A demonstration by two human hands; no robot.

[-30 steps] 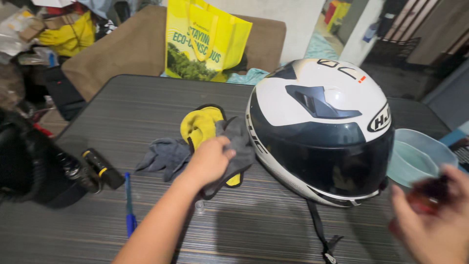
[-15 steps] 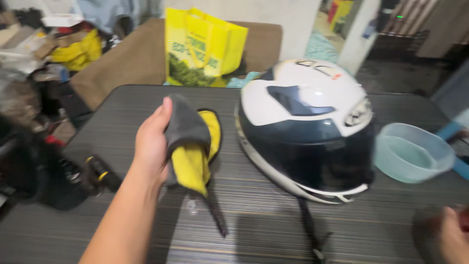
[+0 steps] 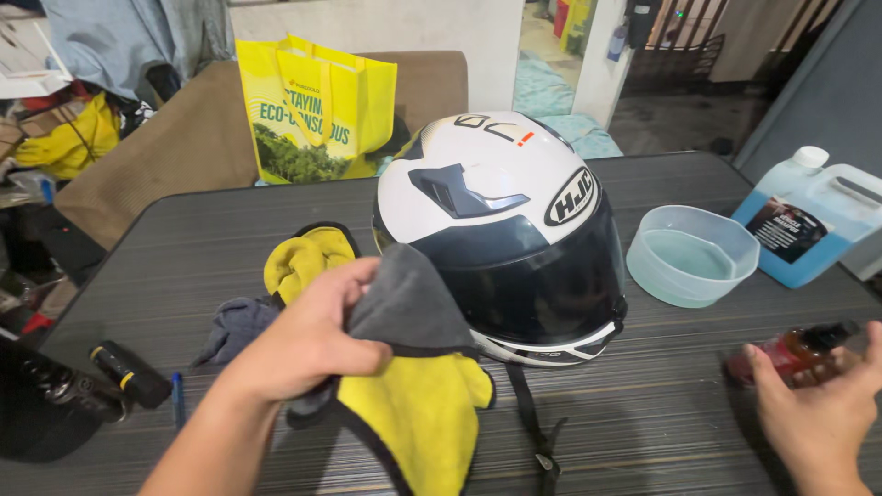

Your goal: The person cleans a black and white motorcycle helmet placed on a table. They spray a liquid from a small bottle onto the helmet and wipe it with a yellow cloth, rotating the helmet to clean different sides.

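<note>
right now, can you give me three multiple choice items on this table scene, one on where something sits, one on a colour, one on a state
1. Where is the pale bowl?
A. between the helmet and the blue jug
B. behind the yellow bag
C. under the helmet

2. What colours is the cloth in the left hand?
A. red and white
B. grey and yellow
C. all black

3. What is the state of the helmet's visor?
A. taken off
B. raised fully
C. shut down over the face opening

Answers:
1. A, the bowl stands on the table with the helmet on one side and the blue jug on the other.
2. B, a grey face folds over a yellow one.
3. C, the dark visor covers the whole front.

The right hand holds a small reddish bottle.
</note>
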